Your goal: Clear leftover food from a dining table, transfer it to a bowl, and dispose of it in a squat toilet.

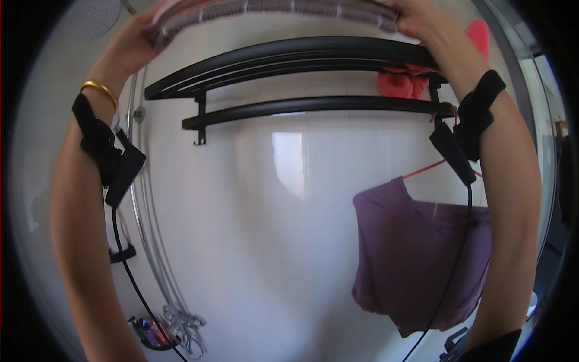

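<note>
Overhead, a folded checked cloth (pixel 271 17) in greyish pink with pale lines stretches between my two raised hands. My left hand (pixel 136 47) grips its left end, and my right hand (pixel 415 21) holds the right end; the top of the cloth and some fingers are cut off by the upper edge. Just below it is a black wall rack (pixel 301 57) with several slats and a lower towel bar (pixel 313 104). A coral-pink fluffy item (pixel 401 84) rests on the rack's right part, close to my right forearm.
A purple garment (pixel 422 259) hangs from a red hanger (pixel 423 169) under the rack's right end. At left are a shower pipe (pixel 142 223), a mixer tap (pixel 181 323) and a holder with bottles (pixel 151 332). A shower head (pixel 90 17) is upper left. Black cables hang from both wrists.
</note>
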A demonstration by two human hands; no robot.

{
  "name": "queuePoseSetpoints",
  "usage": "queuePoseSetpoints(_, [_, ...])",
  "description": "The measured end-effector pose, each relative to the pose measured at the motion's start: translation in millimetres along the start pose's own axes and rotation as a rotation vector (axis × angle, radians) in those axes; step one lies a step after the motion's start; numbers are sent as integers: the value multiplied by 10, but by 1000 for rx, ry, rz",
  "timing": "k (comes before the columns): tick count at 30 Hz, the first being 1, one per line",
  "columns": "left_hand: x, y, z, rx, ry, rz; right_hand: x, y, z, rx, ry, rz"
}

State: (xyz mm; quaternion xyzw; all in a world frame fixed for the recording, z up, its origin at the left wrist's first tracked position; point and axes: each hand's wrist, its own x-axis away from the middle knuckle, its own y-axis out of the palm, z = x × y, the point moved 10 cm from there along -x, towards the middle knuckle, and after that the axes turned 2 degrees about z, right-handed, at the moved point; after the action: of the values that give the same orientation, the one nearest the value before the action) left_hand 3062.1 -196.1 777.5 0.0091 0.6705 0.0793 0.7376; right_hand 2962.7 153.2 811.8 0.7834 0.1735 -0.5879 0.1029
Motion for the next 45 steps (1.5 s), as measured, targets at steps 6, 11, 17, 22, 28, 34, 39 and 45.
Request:
queuePoseSetpoints(6, [-104,-151,-1154,-201,-569,-121,132,-81,966,331,763,-324])
queuePoseSetpoints(11, [-44,48,-1017,-309,-488,-292,163,-187,660,443,538,-90])
queuePoseSetpoints(17, [-71,-449,-239,-1434,216,106,152,-494,11,910,7,564])
queuePoseSetpoints(22, [344,101,-351,-946,360,-95,240,60,-413,1139,-467,121])
queuePoseSetpoints(28, [1013,-79,109,-997,614,263,1100,320,-690,1349,-545,167])
queuePoseSetpoints(34, [3148,82,-76,-356,259,-10,2275,239,-1074,847,-659,107])
queuePoseSetpoints(39, [5769,203,-1248,-230,-668,-170,3813,-704,92,816,112,73])
queuePoseSetpoints(45, [11206,247,-1247,-587,-1088,-1609,8811,-1788,992,868,1497,9])
